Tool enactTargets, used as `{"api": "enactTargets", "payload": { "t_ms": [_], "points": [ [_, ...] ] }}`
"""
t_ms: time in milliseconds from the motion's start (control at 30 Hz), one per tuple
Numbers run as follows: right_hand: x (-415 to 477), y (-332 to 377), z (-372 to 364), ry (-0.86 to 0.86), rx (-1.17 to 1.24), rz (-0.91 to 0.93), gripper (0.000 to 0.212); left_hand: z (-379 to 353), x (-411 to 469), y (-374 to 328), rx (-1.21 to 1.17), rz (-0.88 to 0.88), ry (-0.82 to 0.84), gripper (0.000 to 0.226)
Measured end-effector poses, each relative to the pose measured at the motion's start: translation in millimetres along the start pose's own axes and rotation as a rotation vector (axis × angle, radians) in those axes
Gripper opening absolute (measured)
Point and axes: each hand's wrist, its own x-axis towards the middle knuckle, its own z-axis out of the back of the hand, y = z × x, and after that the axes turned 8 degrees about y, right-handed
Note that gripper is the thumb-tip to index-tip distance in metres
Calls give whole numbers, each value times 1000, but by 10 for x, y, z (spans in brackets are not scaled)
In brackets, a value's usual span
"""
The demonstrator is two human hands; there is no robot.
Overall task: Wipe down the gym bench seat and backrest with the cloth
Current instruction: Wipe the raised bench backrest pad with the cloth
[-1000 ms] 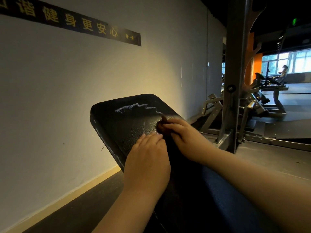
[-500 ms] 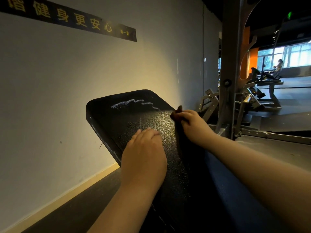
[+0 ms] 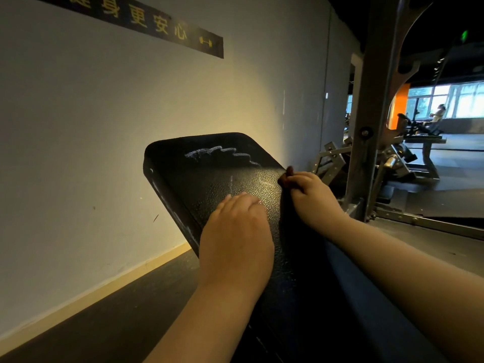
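Pale wall, lit warm and low, rises behind the inclined backrest of a gym bench, whose black pebbled padding fills the middle of the view. A grey rack upright stands off the backrest's right side.

The left hand lies flat on the backrest's middle with fingers extended, holding nothing and bracing the pad. The right hand is curled round a dark brown cloth, which is bunched at the backrest's right edge and touches the padding there. A jagged white streak runs across the backrest near its top edge, above both hands, with a fainter vertical smear just below it.

The step in hand looks like a sideways pass across the upper backrest, and the streak suggests that band has not yet been cleaned. To do it well:

- Spread the cloth out, since little of a bunched wad touches the pad.
- Carry each stroke from the backrest's right edge fully to its left edge, overlapping upward until the streak is covered.
- Press firmly, because the pebbled grain probably traps residue.
- Move the bracing hand below the wiping line so no patch under it is missed.

The seat cannot be made out in the dark below the backrest.
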Motion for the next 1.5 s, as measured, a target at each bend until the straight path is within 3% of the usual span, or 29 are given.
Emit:
{"api": "enactTargets", "payload": {
  "t_ms": [200, 367, 500, 567, 667, 733, 767, 867, 933, 1033, 1167, 1233, 1367, 1500],
  "points": [
    [-366, 220, -45, 197, -8, 325, 40, 30, -12, -11, -53, 56, 10, 27],
    [-27, 201, 12, 19, 0, -42, 37, -17, -11, -4, -28, 28, -33, 30],
    [-300, 647, -124, 127, 144, 100, 32, -4, 0, -7, -82, 58, 2, 41],
    [-530, 774, -127, 206, 395, 139, 28, 2, 8, -9, -100, 52, 17, 49],
    [-665, 786, 10, 348, 1043, -28, 37, 93, 50, -51, -95, 47, 129, 55],
    [-671, 683, 29, 253, 1284, -87, 40, 157, 68, -105, 4, 59, 269, 68],
    [-663, 624, -28, 166, 1269, -90, 40, 191, 71, -135, 76, 45, 317, 71],
    [-740, 535, -228, -137, 850, -46, 32, 233, 42, -211, 163, -38, 425, 66],
    [-794, 530, -280, -235, 747, -29, 28, 291, 53, -190, 145, -113, 443, 55],
    [-798, 556, -282, -176, 656, -18, 28, 412, 271, 54, 173, -111, 397, 47],
    [-783, 577, -331, -143, 503, -9, 39, 576, 575, 305, 53, 171, 373, 47],
    [-780, 557, -325, -152, 508, -21, 40, 532, 489, 121, 1, 134, 401, 43],
    [-769, 523, -327, -175, 570, -60, 40, 361, 237, -113, -10, -105, 494, 25],
    [-748, 527, -354, -129, 478, -67, 44, 471, 632, 257, 24, 65, 441, 26]
  ]
}}
